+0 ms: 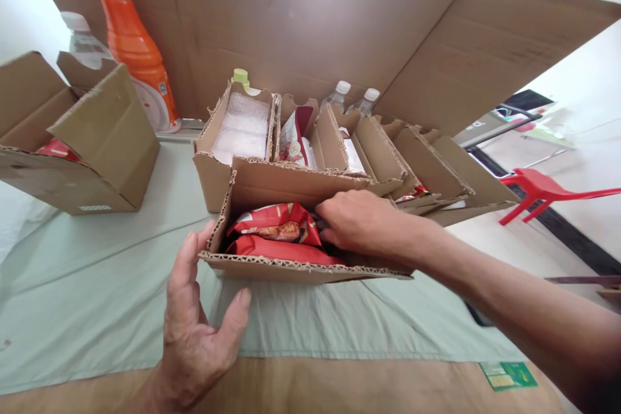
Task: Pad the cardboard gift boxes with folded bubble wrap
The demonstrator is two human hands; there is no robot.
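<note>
A long cardboard box (310, 272) stands in front, its top uncovered, with red shiny packets (281, 226) lying in its left part. My right hand (356, 220) reaches into this box just right of the packets; its fingers are curled and closed, and their tips are hidden inside, so what they hold cannot be made out. At the box's left end is my left hand (201, 310), thumb and fingers spread apart, with the fingers by the left wall and nothing held.
Behind stands a row of narrow cardboard boxes (211, 174) with packs in several. Another box (107, 162) is at left, near an orange bottle (138, 58). Clear bottles (338, 96) stand behind. A green cloth (97, 259) covers the table. A red stool (533, 184) is at right.
</note>
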